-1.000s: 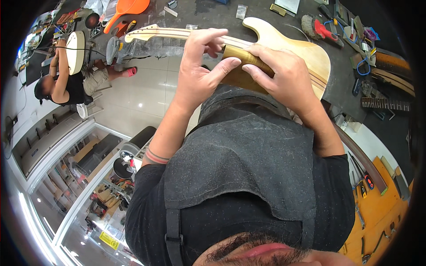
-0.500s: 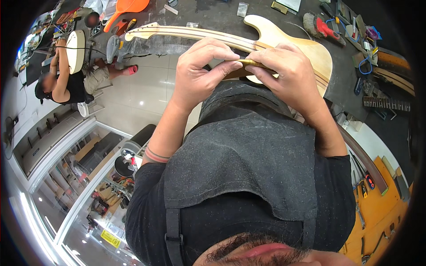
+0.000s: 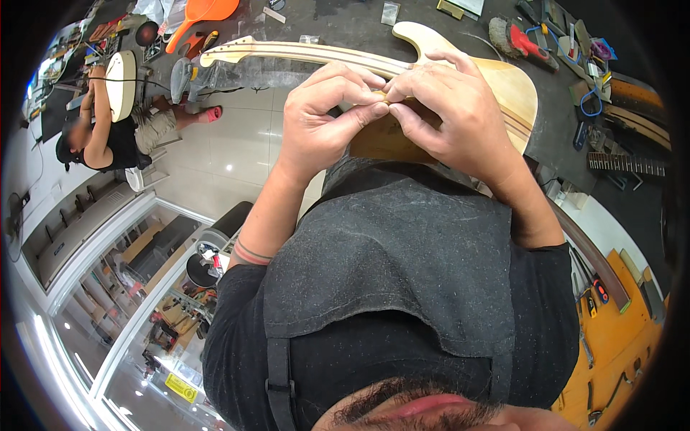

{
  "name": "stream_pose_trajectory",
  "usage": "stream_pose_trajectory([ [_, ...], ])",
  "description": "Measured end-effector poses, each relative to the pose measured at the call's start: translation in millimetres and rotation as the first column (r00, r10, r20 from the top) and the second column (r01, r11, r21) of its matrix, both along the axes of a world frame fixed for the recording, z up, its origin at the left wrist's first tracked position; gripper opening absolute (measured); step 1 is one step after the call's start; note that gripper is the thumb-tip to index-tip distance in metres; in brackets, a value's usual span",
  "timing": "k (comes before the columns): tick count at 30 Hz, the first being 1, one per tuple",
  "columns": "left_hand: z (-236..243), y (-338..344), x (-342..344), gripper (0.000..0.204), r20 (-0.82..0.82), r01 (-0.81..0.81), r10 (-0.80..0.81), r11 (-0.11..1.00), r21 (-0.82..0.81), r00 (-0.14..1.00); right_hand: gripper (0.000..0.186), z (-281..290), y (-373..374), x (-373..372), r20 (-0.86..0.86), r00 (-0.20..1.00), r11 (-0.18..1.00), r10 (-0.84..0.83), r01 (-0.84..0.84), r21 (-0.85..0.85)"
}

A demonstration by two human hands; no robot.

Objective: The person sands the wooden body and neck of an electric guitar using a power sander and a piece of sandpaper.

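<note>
Between my two hands is a thin brown sheet [image 3: 392,140] that looks like sandpaper. It hangs down toward my apron, and its upper edge is pinched. My left hand [image 3: 323,118] is closed, thumb and fingers gripping that edge. Right beside it, my right hand [image 3: 456,108] also pinches the edge, the fingertips of both hands almost touching. Behind the hands an unpainted wooden electric guitar [image 3: 514,90] lies on the dark workbench, its headstock to the left and its body to the right. My right hand and the sheet hide part of the guitar body.
A red-handled brush [image 3: 528,50] lies right of the guitar, near assorted tools and a fretted fingerboard [image 3: 625,167]. An orange dustpan [image 3: 205,16] is at the back left. Beyond, at left, a co-worker [image 3: 100,136] handles a pale guitar body [image 3: 120,85].
My right hand has moved left, close against the left fingertips. The sheet, seen nearly edge-on before, now shows its broad brown face hanging below the hands.
</note>
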State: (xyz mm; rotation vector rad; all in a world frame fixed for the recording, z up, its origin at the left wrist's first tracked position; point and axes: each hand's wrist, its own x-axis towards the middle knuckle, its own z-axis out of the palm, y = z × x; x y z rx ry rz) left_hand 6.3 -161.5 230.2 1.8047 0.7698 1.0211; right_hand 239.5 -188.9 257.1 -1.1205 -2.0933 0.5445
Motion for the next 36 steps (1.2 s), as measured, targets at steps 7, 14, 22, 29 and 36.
stream_pose_trajectory([
  [7,4,-6,-4,0.011,0.094,-0.033,0.041,0.996,-0.082,0.995,0.010,1,6,-2,-0.021,1.000,0.999,0.000,0.001,0.042],
  [14,5,-6,-19,0.006,0.169,-0.078,0.112,0.977,-0.199,0.979,0.007,-2,7,23,-0.014,1.000,1.000,-0.022,0.022,-0.014],
  [22,1,3,-42,0.005,0.280,-0.161,0.285,0.905,-0.393,0.917,0.012,-23,10,62,0.020,0.990,0.987,-0.143,0.144,-0.074],
  [29,3,7,-51,0.004,0.128,-0.157,0.203,0.940,-0.302,0.971,0.024,-17,22,52,-0.002,0.987,0.985,-0.159,0.159,0.065],
  [36,2,8,-30,0.007,0.037,-0.151,0.162,0.966,-0.209,0.986,0.014,-23,22,-3,0.031,0.999,0.992,-0.006,0.002,0.123],
])
